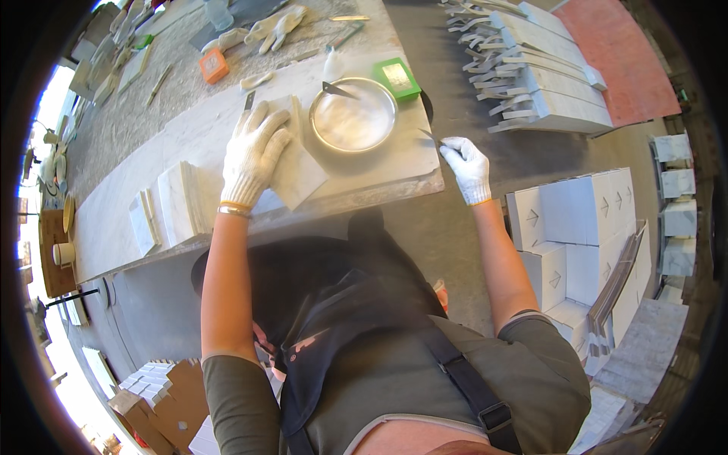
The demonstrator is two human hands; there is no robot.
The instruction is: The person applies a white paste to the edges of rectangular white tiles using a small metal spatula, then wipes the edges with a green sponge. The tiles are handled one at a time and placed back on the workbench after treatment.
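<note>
My left hand point(256, 155), in a white knitted glove, lies over a pale marble tile point(299, 171) on the table, its fingers stretched out. Just past those fingertips is a small dark blade point(249, 100). To the right of the tile stands a round metal-rimmed pan point(353, 121) of white material, with a dark scraper blade point(334, 89) at its far left rim. Beyond the table's right edge, my gloved right hand point(466, 167) is closed in a pinch. A thin dark pointed piece point(429, 135) shows by its fingertips; its kind is unclear.
More marble tiles point(180, 203) stand at the table's left front. A green box point(396, 79), a white bottle point(332, 65), an orange box point(214, 67) and loose gloves point(277, 29) lie farther back. White cartons point(580, 212) are stacked at the right, below strapped slabs point(542, 72).
</note>
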